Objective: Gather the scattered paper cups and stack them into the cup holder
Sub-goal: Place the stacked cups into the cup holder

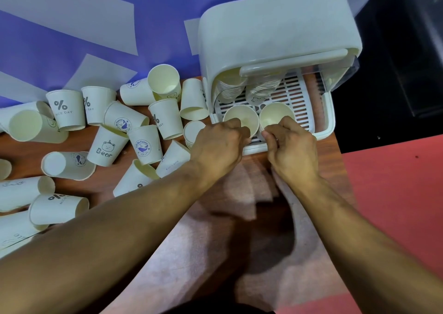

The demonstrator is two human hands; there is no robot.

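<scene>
Fingers (231, 127) on 2 upright, mouth-up cups (241, 114)

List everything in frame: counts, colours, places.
scattered paper cups: roughly twenty, white with printed logos, table left of the holder
cup holder: one, white, lid raised, table's right end
left tray cup and right tray cup: two, white, upright, front of holder's slatted tray
cup stacks: two, white, under the lid behind them
table: one, brown wood, under cups and holder
backdrop: one, purple and white, behind table
floor: red, right side
left hand: one, pinches left tray cup's rim
right hand: one, pinches right tray cup's rim
</scene>
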